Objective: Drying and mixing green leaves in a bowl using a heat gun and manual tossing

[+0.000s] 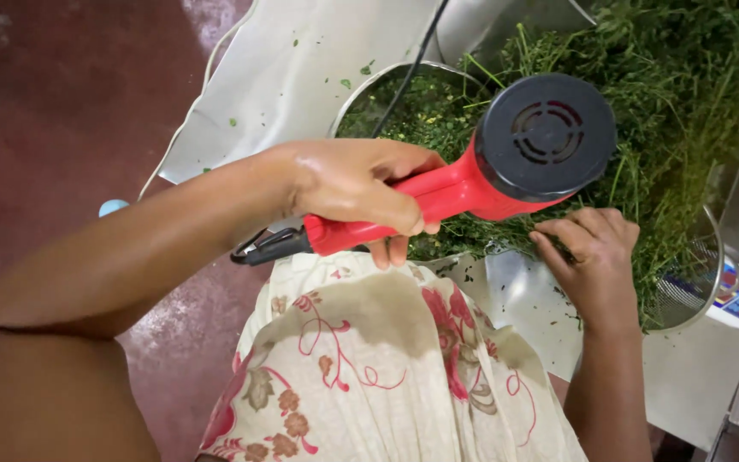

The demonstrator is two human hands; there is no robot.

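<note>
While the left hand (357,192) grips the red heat gun (481,167) by its handle, fingers wrapped shut, the long axis runs left-to-right, its vented rear facing up toward the camera. The right hand (592,252) lies open on the green leaves (669,94) just beneath; hot air could scorch those fingers, and the cord (412,64) may snag.

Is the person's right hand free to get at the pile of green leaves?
Probably yes: the right hand is empty and already rests at the edge of the green leaves. The left hand holds the red dryer above, not between them.
</note>
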